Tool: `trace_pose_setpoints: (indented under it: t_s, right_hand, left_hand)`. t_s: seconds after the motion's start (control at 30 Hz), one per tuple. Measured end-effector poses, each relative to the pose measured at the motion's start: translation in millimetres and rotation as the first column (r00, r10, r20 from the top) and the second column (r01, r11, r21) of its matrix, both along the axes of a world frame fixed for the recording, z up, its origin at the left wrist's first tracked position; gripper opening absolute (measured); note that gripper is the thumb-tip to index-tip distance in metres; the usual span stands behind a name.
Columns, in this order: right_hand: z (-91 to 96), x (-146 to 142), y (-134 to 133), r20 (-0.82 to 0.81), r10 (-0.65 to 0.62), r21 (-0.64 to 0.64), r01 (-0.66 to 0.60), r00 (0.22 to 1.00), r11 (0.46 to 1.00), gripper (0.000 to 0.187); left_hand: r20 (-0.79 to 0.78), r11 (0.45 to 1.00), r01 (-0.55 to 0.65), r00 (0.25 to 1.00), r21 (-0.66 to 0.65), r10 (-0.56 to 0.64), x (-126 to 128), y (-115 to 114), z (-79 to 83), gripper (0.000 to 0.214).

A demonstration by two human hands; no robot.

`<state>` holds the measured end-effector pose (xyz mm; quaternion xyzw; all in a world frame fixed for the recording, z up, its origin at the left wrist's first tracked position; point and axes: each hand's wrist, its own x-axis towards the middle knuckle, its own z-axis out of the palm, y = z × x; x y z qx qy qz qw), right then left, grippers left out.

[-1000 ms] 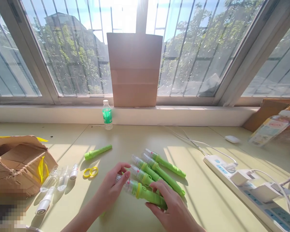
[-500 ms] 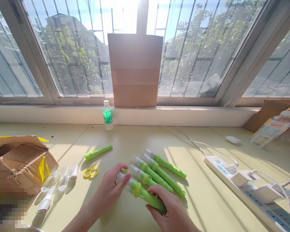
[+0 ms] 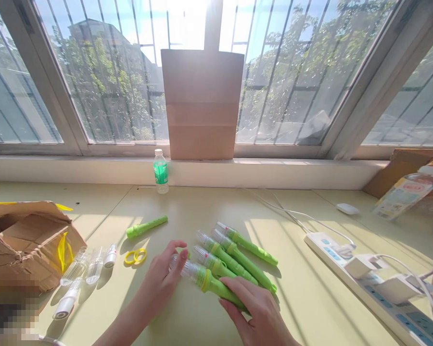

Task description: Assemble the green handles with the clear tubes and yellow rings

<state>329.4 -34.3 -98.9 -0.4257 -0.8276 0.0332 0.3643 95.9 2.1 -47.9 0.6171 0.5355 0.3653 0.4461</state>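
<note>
My right hand is wrapped around the green handle of a light-stick-like tube, which slants up to the left and has a yellow ring near its middle. At its other end is a clear ribbed cap. My left hand curls around the cap's tip, thumb across it; the fingers underneath are hidden. Just beyond lie several similar green tubes with clear caps, side by side. A green handle without a cap and yellow rings rest to the left of my left hand.
At left, clear caps and white-based inserts lie by a torn cardboard box. A green-labelled bottle stands at the back. On the right are a power strip with plugs and cables, and a larger bottle.
My left hand has shifted slightly left toward the cap's tip, leaving more of the cap showing. The held tube has moved a little; my right hand keeps its hold.
</note>
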Motion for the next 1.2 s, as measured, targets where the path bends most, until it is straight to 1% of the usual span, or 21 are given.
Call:
trace_pose_setpoints:
  t_s: [0.1,0.17,0.2,0.27,0.33,0.43,0.5,0.53,0.6,0.67,0.73,0.8,0.87,0.9,0.97,1.0,1.03,1.07,1.13,1.17,1.2]
  right_hand:
    - [0.4,0.8,1.4,0.027,-0.016,0.023,0.016,1.0,1.0,0.019]
    - [1.9,1.0,2.1,0.032,-0.019,0.02,0.019,0.999,1.0,0.019]
    - [2.9,1.0,2.2,0.034,-0.016,0.02,0.015,0.999,1.0,0.019]
    - [5.0,0.7,2.1,0.039,-0.006,0.035,0.005,0.999,0.999,0.019]
    - [6.9,0.5,1.6,0.056,0.009,0.056,-0.012,0.998,0.998,0.019]
    - [8.2,0.7,1.1,0.083,0.059,0.045,-0.063,0.995,0.997,0.021]
    - [7.7,0.7,1.4,0.071,0.067,0.027,-0.069,0.995,0.997,0.023]
    - [7.3,0.5,1.8,0.063,0.057,0.028,-0.059,0.996,0.998,0.024]
    - [6.3,0.3,3.0,0.066,0.028,0.062,-0.032,0.997,0.998,0.025]
    - [5.6,0.6,4.2,0.089,0.017,0.107,-0.026,0.996,0.994,0.028]
    - [4.8,1.7,4.0,0.089,0.022,0.129,-0.034,0.996,0.991,0.03]
    - [3.1,3.0,1.3,0.032,0.051,0.059,-0.053,0.998,0.997,0.03]
    - [0.2,3.9,-3.4,-0.099,0.069,-0.13,-0.082,0.993,0.988,0.028]
    - [-1.4,3.8,-5.8,-0.171,0.059,-0.271,-0.104,0.984,0.957,0.029]
    - [-3.9,2.8,-9.2,-0.266,0.007,-0.534,-0.154,0.964,0.831,0.034]
    - [-4.3,1.9,-9.7,-0.281,-0.013,-0.597,-0.165,0.96,0.785,0.036]
    - [-3.8,0.8,-9.3,-0.276,-0.012,-0.599,-0.162,0.961,0.784,0.037]
    - [-2.5,-0.3,-8.2,-0.25,0.006,-0.535,-0.144,0.968,0.832,0.035]
    - [2.3,-2.6,-4.7,-0.127,0.059,-0.24,-0.088,0.99,0.967,0.028]
    - [5.2,-3.6,-2.9,-0.033,0.065,-0.062,-0.067,0.997,0.996,0.025]
    - [8.1,-4.5,-1.3,0.066,0.049,0.101,-0.056,0.997,0.993,0.025]
  left_hand:
    - [0.069,0.997,0.061,0.996,-0.042,-0.058,-4.4,1.9,1.6,0.058]
    - [0.15,0.999,0.035,0.988,0.0,-0.034,-8.3,4.0,3.8,0.079]
    - [0.158,1.0,0.002,0.987,0.009,-0.003,-9.8,5.1,4.8,0.08]
    - [0.105,0.999,-0.019,0.994,-0.037,0.023,-12.1,6.5,6.2,0.064]
    - [0.058,0.994,0.051,0.997,-0.099,-0.046,-13.7,6.8,6.6,0.053]
    - [0.101,0.987,0.158,0.983,-0.023,-0.155,-15.3,5.7,6.4,0.061]
    - [0.094,0.994,0.1,0.99,0.038,-0.103,-14.8,5.1,6.2,0.067]
    - [0.072,0.998,0.062,0.995,0.026,-0.064,-13.9,5.2,6.0,0.063]
    - [0.035,0.996,0.049,0.998,-0.07,-0.047,-11.2,6.0,5.4,0.052]
    - [0.038,0.98,0.105,0.994,-0.167,-0.1,-8.3,7.1,4.7,0.052]
    - [0.064,0.972,0.131,0.991,-0.194,-0.121,-6.7,7.3,4.4,0.05]
    - [0.098,0.976,0.135,0.988,-0.172,-0.12,-7.0,6.2,4.6,0.048]
    - [0.133,0.978,0.163,0.98,-0.131,-0.145,-8.8,4.0,5.2,0.049]
    - [0.147,0.978,0.179,0.976,-0.106,-0.163,-10.0,2.8,5.5,0.049]
    - [0.157,0.976,0.209,0.968,-0.068,-0.196,-12.6,1.2,6.7,0.051]
    - [0.151,0.973,0.221,0.966,-0.065,-0.209,-13.7,1.2,7.5,0.052]
    - [0.136,0.97,0.231,0.966,-0.077,-0.219,-14.4,1.7,8.4,0.053]
    - [0.116,0.967,0.232,0.969,-0.105,-0.22,-14.5,2.7,9.4,0.053]
    - [0.071,0.959,0.194,0.981,-0.206,-0.183,-12.5,5.7,10.9,0.051]
    - [0.047,0.95,0.161,0.987,-0.268,-0.154,-10.0,7.3,11.0,0.049]
    - [0.022,0.937,0.124,0.992,-0.328,-0.123,-6.7,8.6,10.6,0.048]
